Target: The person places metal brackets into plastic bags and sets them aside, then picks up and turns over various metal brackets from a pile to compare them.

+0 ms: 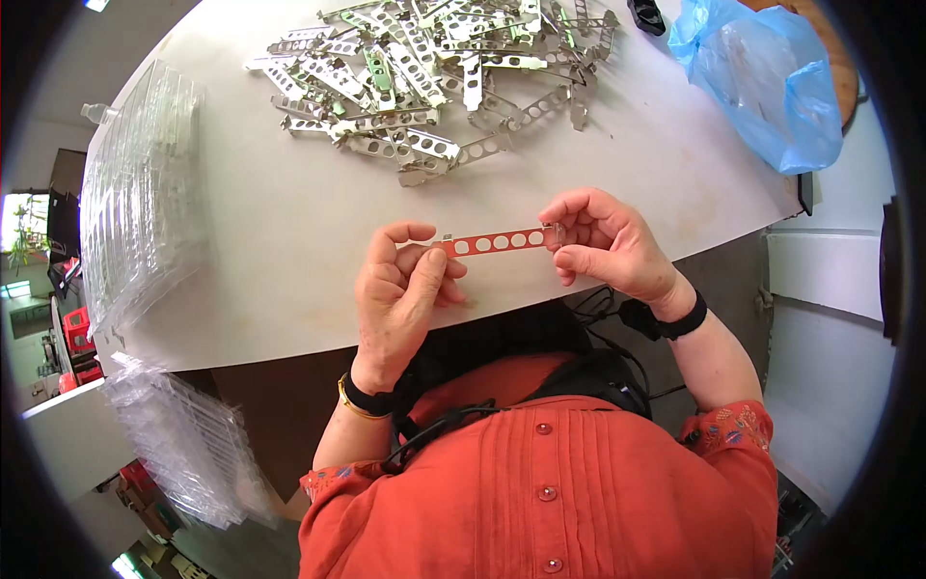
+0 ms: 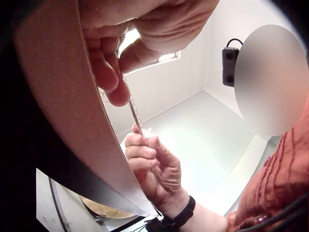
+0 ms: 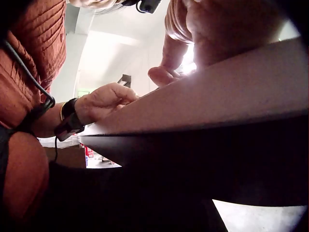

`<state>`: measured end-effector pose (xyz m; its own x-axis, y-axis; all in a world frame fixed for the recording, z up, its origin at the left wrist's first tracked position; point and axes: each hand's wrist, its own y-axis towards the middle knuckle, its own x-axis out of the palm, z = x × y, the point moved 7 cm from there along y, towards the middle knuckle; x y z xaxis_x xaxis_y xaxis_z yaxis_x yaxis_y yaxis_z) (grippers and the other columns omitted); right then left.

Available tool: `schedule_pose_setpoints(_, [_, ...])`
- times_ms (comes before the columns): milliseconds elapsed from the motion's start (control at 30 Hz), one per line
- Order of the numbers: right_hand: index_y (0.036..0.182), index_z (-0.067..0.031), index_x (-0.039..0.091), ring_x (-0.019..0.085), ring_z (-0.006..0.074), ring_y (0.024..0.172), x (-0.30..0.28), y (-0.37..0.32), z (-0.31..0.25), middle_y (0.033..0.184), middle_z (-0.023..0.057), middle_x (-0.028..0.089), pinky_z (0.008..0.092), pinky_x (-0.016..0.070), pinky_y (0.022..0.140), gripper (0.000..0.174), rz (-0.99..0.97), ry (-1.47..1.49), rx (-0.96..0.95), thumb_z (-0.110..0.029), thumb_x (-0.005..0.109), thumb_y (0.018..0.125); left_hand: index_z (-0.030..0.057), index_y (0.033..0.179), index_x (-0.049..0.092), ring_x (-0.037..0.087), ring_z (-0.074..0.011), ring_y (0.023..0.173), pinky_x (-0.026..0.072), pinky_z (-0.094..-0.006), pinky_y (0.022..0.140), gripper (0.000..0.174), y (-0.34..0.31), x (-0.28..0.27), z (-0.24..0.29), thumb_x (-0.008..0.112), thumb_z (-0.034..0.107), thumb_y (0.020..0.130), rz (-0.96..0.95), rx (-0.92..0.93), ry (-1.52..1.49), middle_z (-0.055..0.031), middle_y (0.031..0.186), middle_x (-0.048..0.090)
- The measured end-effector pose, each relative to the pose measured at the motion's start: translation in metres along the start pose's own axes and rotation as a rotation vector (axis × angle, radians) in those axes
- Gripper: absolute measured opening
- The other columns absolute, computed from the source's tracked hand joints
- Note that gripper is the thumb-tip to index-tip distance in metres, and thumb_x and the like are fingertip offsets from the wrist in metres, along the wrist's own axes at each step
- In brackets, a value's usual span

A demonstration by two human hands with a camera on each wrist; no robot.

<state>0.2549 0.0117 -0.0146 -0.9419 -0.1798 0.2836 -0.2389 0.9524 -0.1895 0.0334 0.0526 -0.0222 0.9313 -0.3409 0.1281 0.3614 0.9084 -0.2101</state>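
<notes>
A slim metal slot-cover bracket (image 1: 473,245) with a row of round holes spans the space between both hands, over the near part of the table. It looks reddish in the head view, the colour of the shirt. The left hand (image 1: 397,289) pinches its left end between thumb and fingers. At the right end, the right hand (image 1: 622,253) holds the bent tab with thumb and curled fingers. In the left wrist view the bracket is edge-on, running towards the right hand (image 2: 157,166). Beyond the hands lies a loose pile of similar brackets (image 1: 415,82).
The white table (image 1: 260,280) has a curved front edge close to the person. Clear plastic trays (image 1: 145,203) stand at its left, with more clear plastic (image 1: 193,444) below. A blue plastic bag (image 1: 762,87) and a small black object (image 1: 646,15) sit at the far right.
</notes>
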Motion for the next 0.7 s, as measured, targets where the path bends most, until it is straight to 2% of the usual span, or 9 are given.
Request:
schedule_pose_setpoints(167, [0.122, -0.0011, 0.056, 0.06, 0.0085, 0.079, 0.0001, -0.0016, -0.0013, 0.094, 0.003, 0.061, 0.0244, 0.0542, 0.07, 0.031, 0.005, 0.0, -0.019, 0.0, 0.066, 0.092, -0.0008, 0.12, 0.047, 0.062, -0.0117, 0.061, 0.0504, -0.0224, 0.06, 0.02, 0.0007, -0.0007, -0.0003, 0.05, 0.009, 0.102, 0.006, -0.004, -0.012, -0.0105, 0.082, 0.068])
schedule_pose_setpoints(400, [0.121, -0.0017, 0.057, 0.061, 0.0083, 0.075, -0.0003, 0.0, 0.0023, 0.091, 0.0025, 0.061, 0.0239, 0.0543, 0.07, 0.028, -0.009, -0.01, -0.019, -0.003, 0.066, 0.094, -0.0009, 0.12, 0.047, 0.061, -0.0119, 0.059, 0.0502, -0.0226, 0.06, 0.021, 0.0013, -0.0009, 0.0022, 0.05, 0.009, 0.102, -0.015, 0.0, 0.02, -0.0106, 0.081, 0.068])
schedule_pose_setpoints(700, [0.118, -0.002, 0.058, 0.06, 0.0074, 0.073, 0.0009, 0.0002, 0.0004, 0.087, 0.0009, 0.06, 0.0232, 0.0541, 0.069, 0.024, 0.01, -0.019, -0.008, -0.004, 0.065, 0.095, -0.0009, 0.119, 0.05, 0.063, -0.0115, 0.067, 0.0506, -0.0229, 0.062, 0.02, -0.0016, -0.0018, 0.0022, 0.051, 0.01, 0.102, -0.023, 0.021, 0.024, -0.0112, 0.086, 0.07])
